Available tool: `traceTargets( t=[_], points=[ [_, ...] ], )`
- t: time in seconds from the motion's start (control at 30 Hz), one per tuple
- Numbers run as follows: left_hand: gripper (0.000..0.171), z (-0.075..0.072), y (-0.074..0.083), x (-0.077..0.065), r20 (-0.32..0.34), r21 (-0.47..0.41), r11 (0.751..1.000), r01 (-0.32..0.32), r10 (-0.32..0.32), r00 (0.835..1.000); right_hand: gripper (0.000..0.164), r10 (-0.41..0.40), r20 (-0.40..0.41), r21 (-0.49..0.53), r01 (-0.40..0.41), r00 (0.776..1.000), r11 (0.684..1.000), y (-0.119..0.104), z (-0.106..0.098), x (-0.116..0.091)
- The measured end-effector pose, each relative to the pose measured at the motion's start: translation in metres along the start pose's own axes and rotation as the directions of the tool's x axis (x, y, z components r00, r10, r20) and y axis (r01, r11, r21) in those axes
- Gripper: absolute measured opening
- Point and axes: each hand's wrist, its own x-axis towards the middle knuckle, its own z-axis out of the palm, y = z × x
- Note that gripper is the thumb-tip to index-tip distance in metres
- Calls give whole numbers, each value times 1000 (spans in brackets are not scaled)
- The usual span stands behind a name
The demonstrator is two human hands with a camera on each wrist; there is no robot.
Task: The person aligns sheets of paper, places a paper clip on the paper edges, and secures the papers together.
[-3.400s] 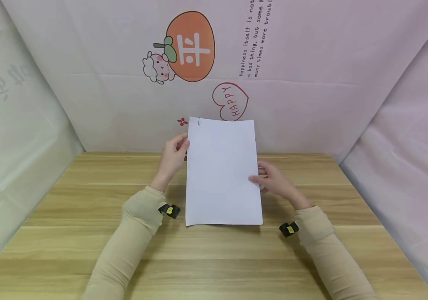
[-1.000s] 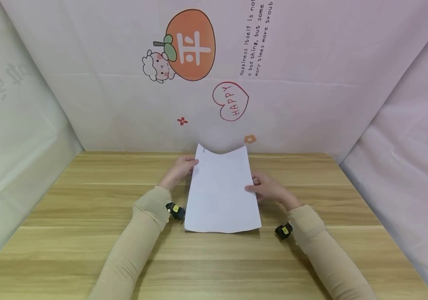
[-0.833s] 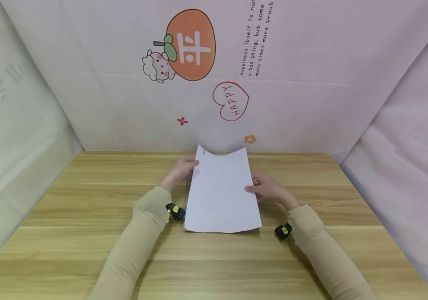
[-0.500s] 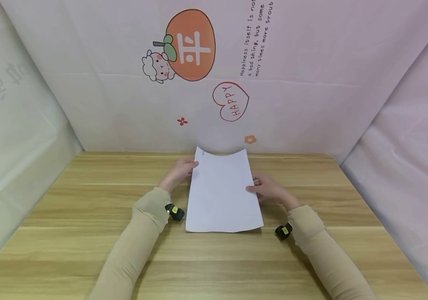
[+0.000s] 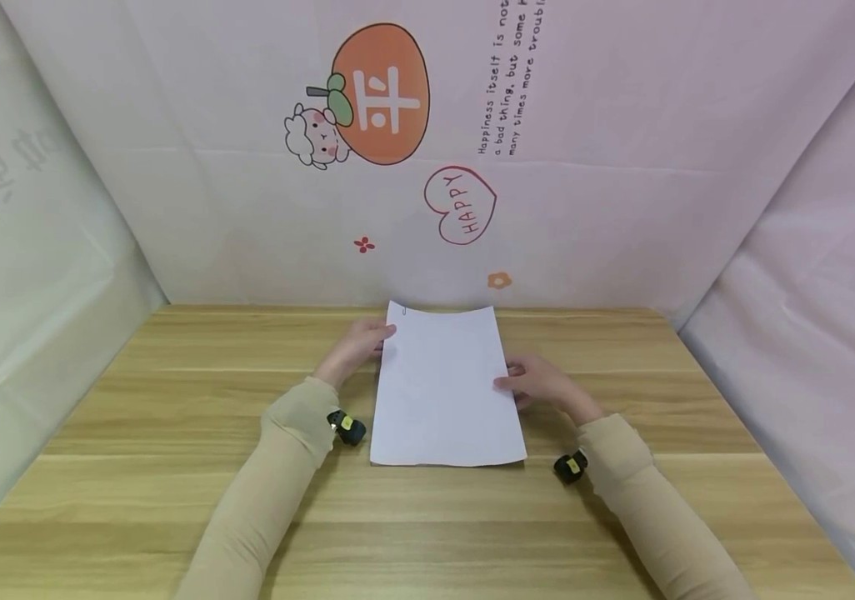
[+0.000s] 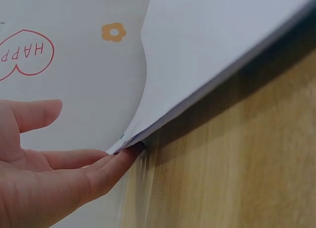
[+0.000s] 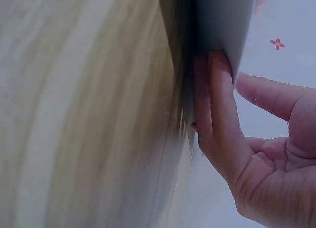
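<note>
White sheets of paper [image 5: 442,392] with a small paper clip [image 5: 404,311] at the far left corner lie over the middle of the table, sides raised and far edge slightly sagging. At the left side, my left hand [image 5: 360,342] supports the paper's edge. In the left wrist view its fingers [image 6: 98,181] are nearly straight under the edge, and the thumb stands apart from the paper. My right hand [image 5: 540,383] pinches the right edge, its thumb on top and fingers [image 7: 219,99] behind the paper in the right wrist view. The paper's underside is mostly hidden.
The wooden table [image 5: 427,533] reaches back to a white printed cloth [image 5: 607,233] hanging behind it. More pale cloth hangs on both sides. A black wrist camera [image 5: 347,427] sits on the left sleeve, another black camera [image 5: 570,467] on the right.
From an upright tilt seconds ago, the paper has come down toward the table. Within the last second its far edge sinks a little and flattens; both hands move only slightly.
</note>
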Motion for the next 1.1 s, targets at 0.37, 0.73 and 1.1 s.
traceTargets(
  t=[0.37, 0.73, 1.1],
  points=[
    [55, -3, -4, -1, 28, -68, 997, -20, 22, 999, 51, 13, 4, 18, -13, 1000, 1000, 4, -6, -1],
    [58, -2, -2, -13, 54, -96, 995, -2, 7, 999, 46, 52, 0, 14, -52, 999, 999, 3, -10, -10],
    [56, 3, -1, -27, 54, -87, 996, -24, 29, 998, 38, 74, -11, 37, -74, 997, 997, 4, -11, -15]
  ],
)
